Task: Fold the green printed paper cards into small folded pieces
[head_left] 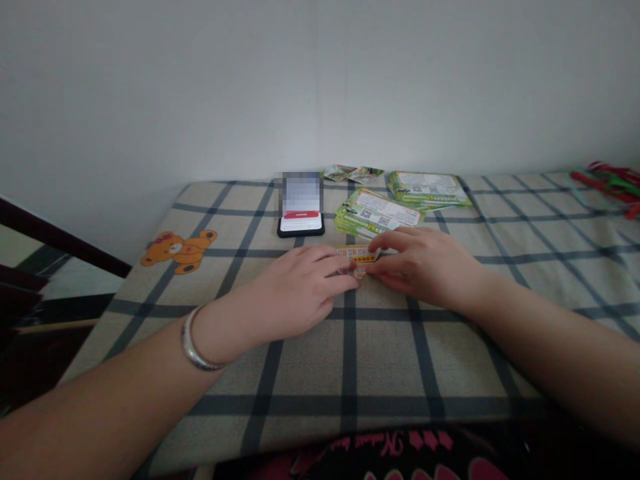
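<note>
A small printed paper card [361,254] in orange, yellow and white lies on the checked tablecloth between my hands. From the left, my left hand [305,287], with a silver bangle at the wrist, rests its fingers on the card's left part. My right hand [425,263] pinches the card's right edge between thumb and fingers. The fingers hide part of the card, so I cannot tell whether it is folded. Just behind it is a fanned stack of green and white leaflets [385,212].
Behind the left hand lies a phone [301,223] with a lit screen. A second leaflet stack [427,187] and small folded papers [366,175] lie along the wall [310,87]. A bear picture [179,251] is at left on the tablecloth [320,363]; red and green items [617,187] lie far right.
</note>
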A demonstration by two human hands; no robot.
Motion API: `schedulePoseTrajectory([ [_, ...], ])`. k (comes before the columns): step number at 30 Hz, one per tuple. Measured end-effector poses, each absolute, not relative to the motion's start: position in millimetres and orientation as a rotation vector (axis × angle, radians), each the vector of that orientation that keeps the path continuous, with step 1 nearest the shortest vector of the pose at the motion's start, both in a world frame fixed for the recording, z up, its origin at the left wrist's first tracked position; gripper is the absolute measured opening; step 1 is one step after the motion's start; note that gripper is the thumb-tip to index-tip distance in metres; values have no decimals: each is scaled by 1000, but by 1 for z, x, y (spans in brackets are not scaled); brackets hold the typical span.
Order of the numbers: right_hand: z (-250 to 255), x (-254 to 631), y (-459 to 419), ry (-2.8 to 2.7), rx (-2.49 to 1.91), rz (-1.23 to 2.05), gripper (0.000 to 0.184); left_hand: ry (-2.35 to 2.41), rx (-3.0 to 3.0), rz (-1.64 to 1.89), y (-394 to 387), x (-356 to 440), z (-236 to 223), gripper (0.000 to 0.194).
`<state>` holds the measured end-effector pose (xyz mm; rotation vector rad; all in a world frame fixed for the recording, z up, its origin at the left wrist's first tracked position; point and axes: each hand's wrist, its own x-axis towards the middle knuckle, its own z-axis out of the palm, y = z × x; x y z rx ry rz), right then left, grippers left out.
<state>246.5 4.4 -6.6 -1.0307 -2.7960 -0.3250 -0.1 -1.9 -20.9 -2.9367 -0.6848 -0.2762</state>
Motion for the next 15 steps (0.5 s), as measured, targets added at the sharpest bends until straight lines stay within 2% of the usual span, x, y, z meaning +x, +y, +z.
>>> schedulePoseTrajectory([
  [15, -5, 256, 11, -2775, -1066, -332, 14, -668, -2924, -265, -3, -4, -22, 41],
])
